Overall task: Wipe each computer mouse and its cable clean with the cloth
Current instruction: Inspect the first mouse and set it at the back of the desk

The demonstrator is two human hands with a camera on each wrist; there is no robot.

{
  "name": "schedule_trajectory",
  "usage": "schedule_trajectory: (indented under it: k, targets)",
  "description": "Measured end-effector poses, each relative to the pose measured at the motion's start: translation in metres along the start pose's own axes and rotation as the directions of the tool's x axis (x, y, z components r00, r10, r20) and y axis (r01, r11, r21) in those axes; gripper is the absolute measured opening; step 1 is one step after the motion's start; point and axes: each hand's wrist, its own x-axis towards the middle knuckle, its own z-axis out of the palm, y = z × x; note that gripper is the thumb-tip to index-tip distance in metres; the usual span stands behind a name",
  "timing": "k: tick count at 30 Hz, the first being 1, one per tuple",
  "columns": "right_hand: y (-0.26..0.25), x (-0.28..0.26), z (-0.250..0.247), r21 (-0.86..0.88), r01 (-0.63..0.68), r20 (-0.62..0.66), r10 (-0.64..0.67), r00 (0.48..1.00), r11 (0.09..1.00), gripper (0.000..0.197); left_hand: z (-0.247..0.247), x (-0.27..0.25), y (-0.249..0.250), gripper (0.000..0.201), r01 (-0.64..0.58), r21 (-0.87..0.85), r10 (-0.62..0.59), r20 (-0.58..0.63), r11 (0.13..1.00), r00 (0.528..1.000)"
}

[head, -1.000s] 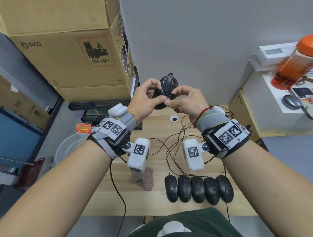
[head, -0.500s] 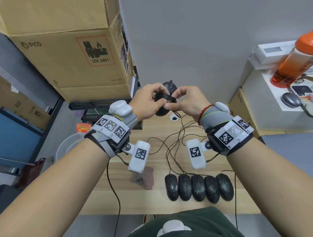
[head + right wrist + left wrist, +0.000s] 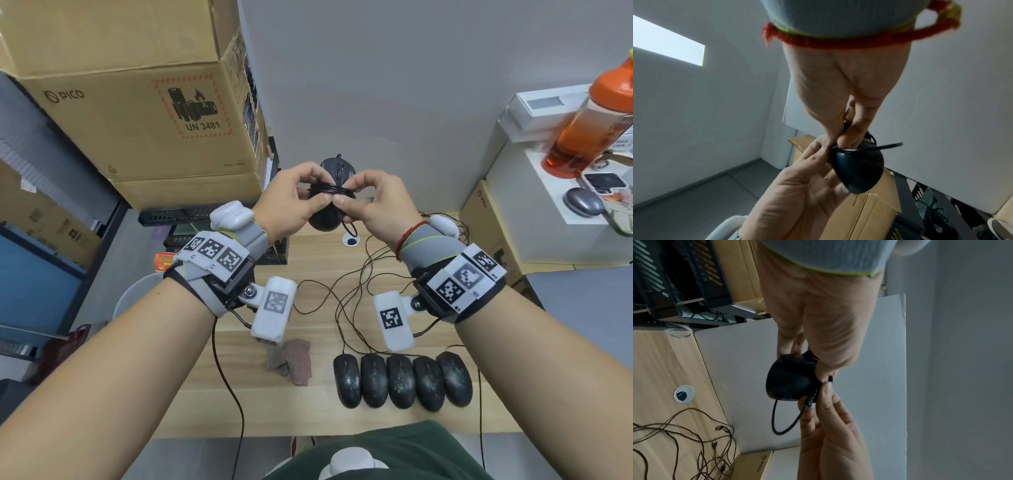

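A black mouse (image 3: 337, 171) is held up in the air above the far end of the wooden desk (image 3: 308, 414), its cable (image 3: 329, 189) wound in coils round its middle. My left hand (image 3: 294, 202) grips the mouse from the left, thumb and fingers curled round it. My right hand (image 3: 368, 202) pinches the cable at the coils; a short loop (image 3: 781, 426) hangs below. In the wrist views both thumbs meet at the mouse (image 3: 789, 381) (image 3: 858, 168). A brownish cloth (image 3: 291, 359) lies on the desk, untouched. Several dusty black mice (image 3: 400, 380) lie in a row near the front edge.
Thin brown cables (image 3: 356, 298) tangle across the desk behind the row. Stacked cardboard boxes (image 3: 130, 96) stand at the left, black trays (image 3: 191, 216) below them. At the right are a white shelf (image 3: 534, 192) with an orange bottle (image 3: 589, 120) and a grey mouse (image 3: 582, 202).
Both hands and the mouse dropped slightly and then held about level. The right fingers keep working the cable at the coils; the hanging loop is short.
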Motion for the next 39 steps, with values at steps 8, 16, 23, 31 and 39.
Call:
schedule_trajectory:
  k: [8, 16, 23, 31, 39]
  targets:
    - [0.0, 0.004, -0.007, -0.25, 0.077, 0.048, -0.067, 0.997, 0.965, 0.035, 0.002, -0.005, -0.005, 0.021, 0.075, -0.098, -0.08, -0.049, 0.992, 0.996]
    - [0.009, 0.005, -0.005, -0.425, 0.2, 0.019, -0.212, 0.977, 0.883, 0.033, 0.003, -0.007, -0.002, 0.015, 0.05, -0.121, -0.054, -0.023, 0.991, 0.998]
    - [0.01, 0.007, -0.003, -0.407, 0.255, -0.006, -0.281, 0.96, 0.877, 0.039, 0.005, -0.007, 0.002, 0.016, 0.074, -0.197, -0.083, -0.035, 0.977, 0.996]
    - [0.009, 0.006, -0.002, -0.489, 0.317, 0.038, -0.344, 0.938, 0.813, 0.044, 0.011, -0.008, 0.01, 0.022, 0.217, -0.328, -0.208, 0.061, 0.92, 0.976]
    - [0.014, 0.013, -0.012, -0.472, 0.157, 0.117, -0.115, 0.986, 0.867, 0.022, 0.015, -0.018, -0.004, 0.085, 0.231, -0.023, -0.216, 0.267, 0.973, 0.939]
